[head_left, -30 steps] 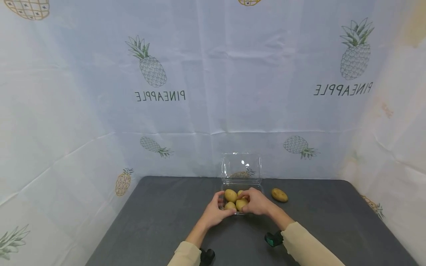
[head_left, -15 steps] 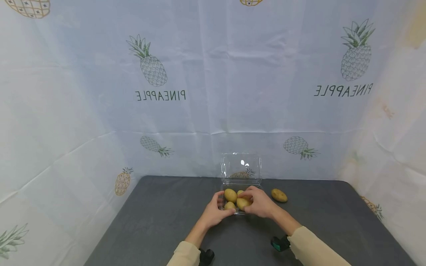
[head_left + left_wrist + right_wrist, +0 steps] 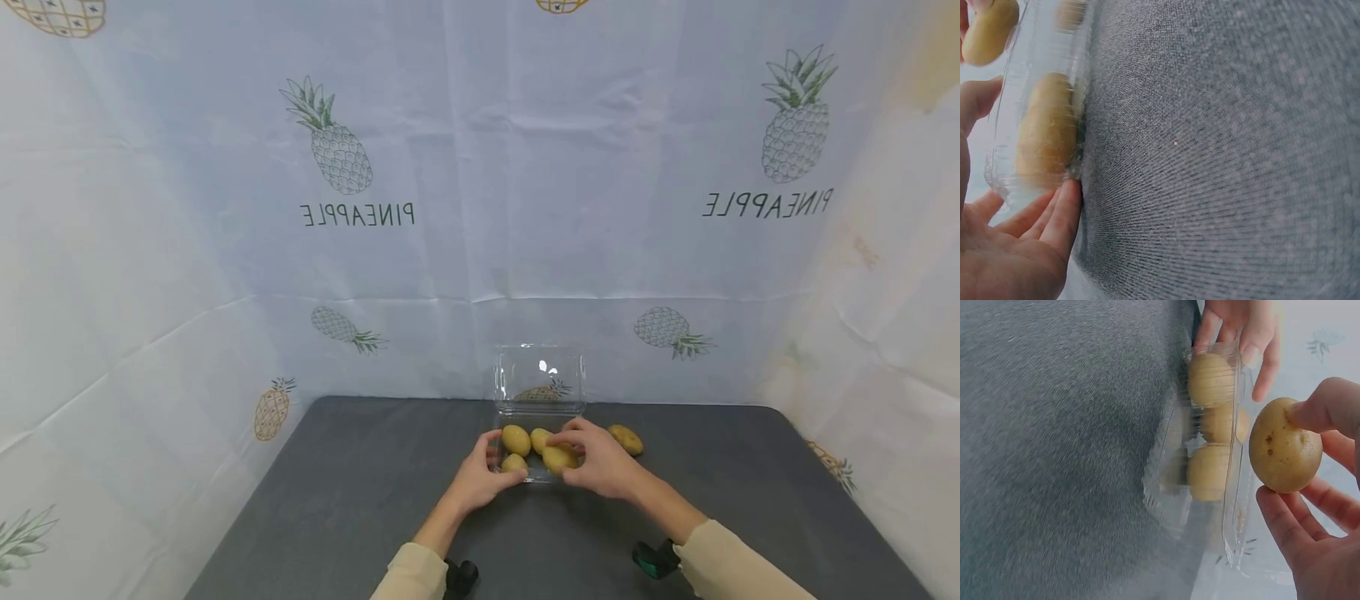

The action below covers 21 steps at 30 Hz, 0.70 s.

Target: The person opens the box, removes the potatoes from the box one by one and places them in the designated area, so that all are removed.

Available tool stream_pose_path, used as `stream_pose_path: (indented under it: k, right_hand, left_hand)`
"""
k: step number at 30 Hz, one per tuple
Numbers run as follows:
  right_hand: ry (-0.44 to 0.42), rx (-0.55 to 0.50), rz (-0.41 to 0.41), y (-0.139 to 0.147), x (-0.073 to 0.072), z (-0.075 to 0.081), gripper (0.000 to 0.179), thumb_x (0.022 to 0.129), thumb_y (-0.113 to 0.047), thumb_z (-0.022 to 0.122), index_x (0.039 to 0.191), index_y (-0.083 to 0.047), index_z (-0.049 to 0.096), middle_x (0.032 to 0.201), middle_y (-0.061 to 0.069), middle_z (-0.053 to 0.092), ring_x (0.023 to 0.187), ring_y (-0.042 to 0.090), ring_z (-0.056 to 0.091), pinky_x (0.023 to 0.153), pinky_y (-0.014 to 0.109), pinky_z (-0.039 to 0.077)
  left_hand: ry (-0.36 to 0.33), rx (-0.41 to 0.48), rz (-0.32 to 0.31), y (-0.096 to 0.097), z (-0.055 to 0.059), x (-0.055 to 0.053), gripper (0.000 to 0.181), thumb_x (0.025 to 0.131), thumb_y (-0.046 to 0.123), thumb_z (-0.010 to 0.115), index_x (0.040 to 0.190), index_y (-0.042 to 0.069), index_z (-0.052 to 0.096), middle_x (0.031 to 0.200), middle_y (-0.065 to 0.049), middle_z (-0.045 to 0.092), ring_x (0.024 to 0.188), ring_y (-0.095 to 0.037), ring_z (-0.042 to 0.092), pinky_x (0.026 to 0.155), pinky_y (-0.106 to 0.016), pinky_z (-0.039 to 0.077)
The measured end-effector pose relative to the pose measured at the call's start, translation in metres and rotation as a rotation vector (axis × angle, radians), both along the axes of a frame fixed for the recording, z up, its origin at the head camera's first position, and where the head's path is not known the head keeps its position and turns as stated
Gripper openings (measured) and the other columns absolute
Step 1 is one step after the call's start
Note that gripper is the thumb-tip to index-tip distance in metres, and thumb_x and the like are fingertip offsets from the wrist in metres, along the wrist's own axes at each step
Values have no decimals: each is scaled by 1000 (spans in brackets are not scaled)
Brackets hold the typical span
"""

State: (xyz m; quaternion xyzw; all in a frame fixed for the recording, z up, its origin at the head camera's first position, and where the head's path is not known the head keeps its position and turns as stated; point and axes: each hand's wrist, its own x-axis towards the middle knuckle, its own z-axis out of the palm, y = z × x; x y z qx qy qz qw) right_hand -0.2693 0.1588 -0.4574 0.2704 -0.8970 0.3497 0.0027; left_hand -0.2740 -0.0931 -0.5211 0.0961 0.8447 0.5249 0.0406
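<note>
My right hand (image 3: 606, 463) pinches a yellow potato (image 3: 559, 459) between thumb and fingertips. In the right wrist view this potato (image 3: 1284, 450) is beside the container's rim, apart from the others. My left hand (image 3: 471, 481) grips the left side of a clear plastic container (image 3: 542, 481), thumb at its front edge. Its hinged lid (image 3: 538, 369) stands up at the back. Inside lie a back-left potato (image 3: 516, 440), a front-left potato (image 3: 513, 464) and a third potato (image 3: 539, 440), partly hidden by my right fingers. In the left wrist view, my left fingertips (image 3: 1067, 200) touch the container's lower end.
Another potato (image 3: 626, 438) lies on the dark grey table (image 3: 360, 483), right of the container and just behind my right hand. A pale curtain (image 3: 480, 208) printed with pineapples hangs behind the table and along both sides.
My right hand has moved right with the potato, away from the potatoes on the left, exposing more of the third one. The left hand keeps its place on the container.
</note>
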Motion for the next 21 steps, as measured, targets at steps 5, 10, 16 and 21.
stream_pose_path:
  k: [5,10,16,21]
  right_hand:
    - [12,-13,-16,10,5,2,40,85,-6,77,125,-10,72,116,2,54,101,20,59,86,46,56]
    - [39,-42,-26,24,7,0,38,86,-7,76,124,-10,72,116,2,55,101,21,61,86,43,57]
    - [64,-63,-61,43,7,-1,38,86,-4,75,123,-10,71,116,3,56,104,25,63,84,37,57]
    - [53,-90,-94,57,5,1,38,86,-2,75,123,-7,71,114,5,56,103,26,63,82,37,58]
  left_hand:
    - [-3,2,-1,-1,0,0,85,85,37,83,152,10,39,134,-21,56,123,-37,57,94,-55,50]
    - [3,1,-3,-1,-1,-1,85,85,36,83,152,10,39,133,-21,56,123,-38,57,94,-56,50]
    - [14,-9,-14,-2,-1,-1,85,85,35,83,152,9,38,134,-21,56,123,-38,57,93,-57,50]
    - [10,-11,-9,-3,-1,-1,84,85,35,83,152,9,39,134,-22,56,123,-38,57,93,-57,49]
